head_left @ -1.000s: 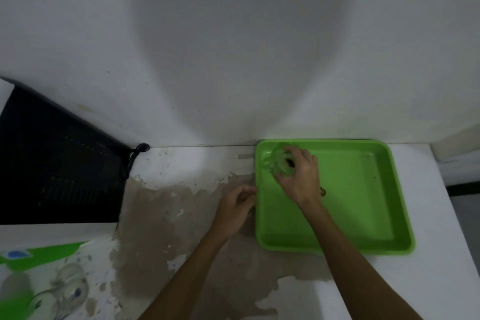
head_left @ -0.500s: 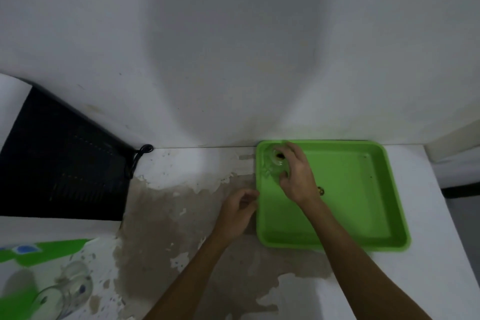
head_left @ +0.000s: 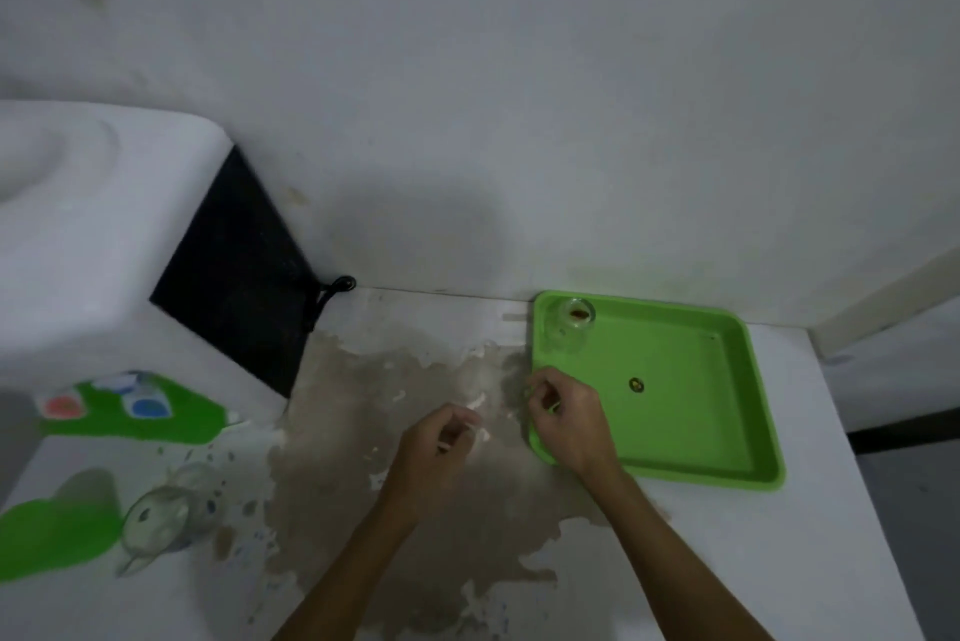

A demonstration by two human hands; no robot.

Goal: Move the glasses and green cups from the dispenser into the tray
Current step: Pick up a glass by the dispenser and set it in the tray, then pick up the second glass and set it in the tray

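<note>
A clear glass (head_left: 570,323) stands upright in the far left corner of the green tray (head_left: 717,411). My right hand (head_left: 566,414) hovers over the tray's left rim, empty, fingers loosely curled, well apart from that glass. My left hand (head_left: 441,443) is just left of the tray over the stained counter, also empty with curled fingers. At the lower left, on the white dispenser (head_left: 78,235), sit another clear glass (head_left: 161,518) and a green cup (head_left: 52,531), both blurred.
The dispenser has a green panel with red and blue taps (head_left: 135,406) and a black back grille (head_left: 239,276) with a cable. A white wall rises behind. The counter (head_left: 415,536) is stained brown. A small dark spot (head_left: 636,384) lies in the tray's middle.
My right hand let go of the glass in the tray's corner and drew back toward me. The view swung left, bringing the dispenser, glass and cup into sight.
</note>
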